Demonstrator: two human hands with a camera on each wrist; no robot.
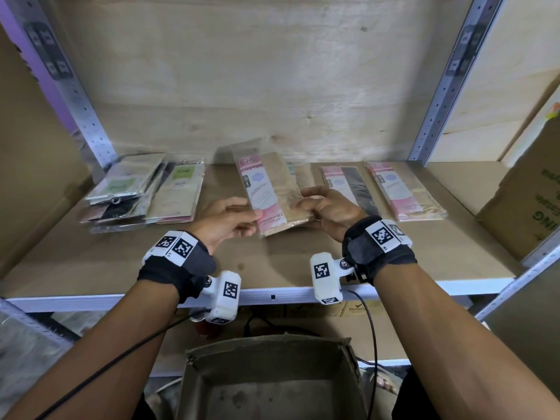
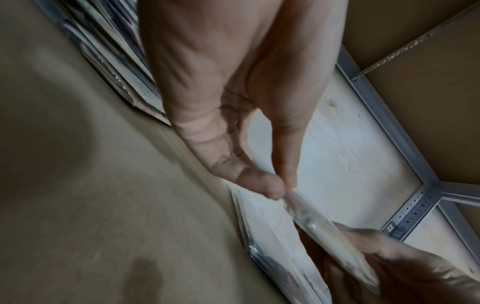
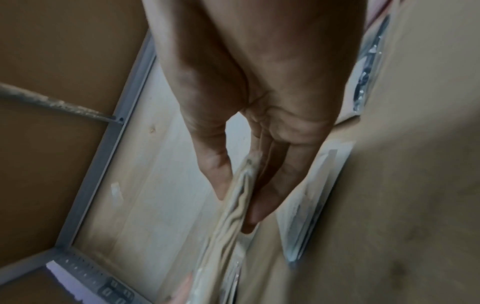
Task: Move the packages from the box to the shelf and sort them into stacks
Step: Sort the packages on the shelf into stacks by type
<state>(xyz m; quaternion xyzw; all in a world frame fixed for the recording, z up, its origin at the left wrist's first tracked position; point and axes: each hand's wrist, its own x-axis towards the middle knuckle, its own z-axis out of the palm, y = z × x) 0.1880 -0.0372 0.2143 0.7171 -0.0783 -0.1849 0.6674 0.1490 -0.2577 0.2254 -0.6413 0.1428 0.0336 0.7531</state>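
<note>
Both my hands hold one flat pink-and-beige package (image 1: 266,189) tilted over the middle of the wooden shelf (image 1: 272,262). My left hand (image 1: 253,221) pinches its near left edge between thumb and fingers (image 2: 262,183); the package (image 2: 324,232) runs away from them. My right hand (image 1: 300,204) grips its right side, thumb on top and fingers (image 3: 262,203) beneath the package (image 3: 233,216). On the shelf lie a loose pile of green-label packages (image 1: 142,189), a pink pack with dark contents (image 1: 348,189) and a pink-and-beige stack (image 1: 406,192). The cardboard box (image 1: 272,383) below looks empty.
Another package (image 1: 300,174) lies partly hidden under the held one. A large cardboard carton (image 1: 527,207) stands at the shelf's right end. Metal uprights (image 1: 445,80) frame the bay. Bare shelf board lies along the front edge. Cables hang from my wrists.
</note>
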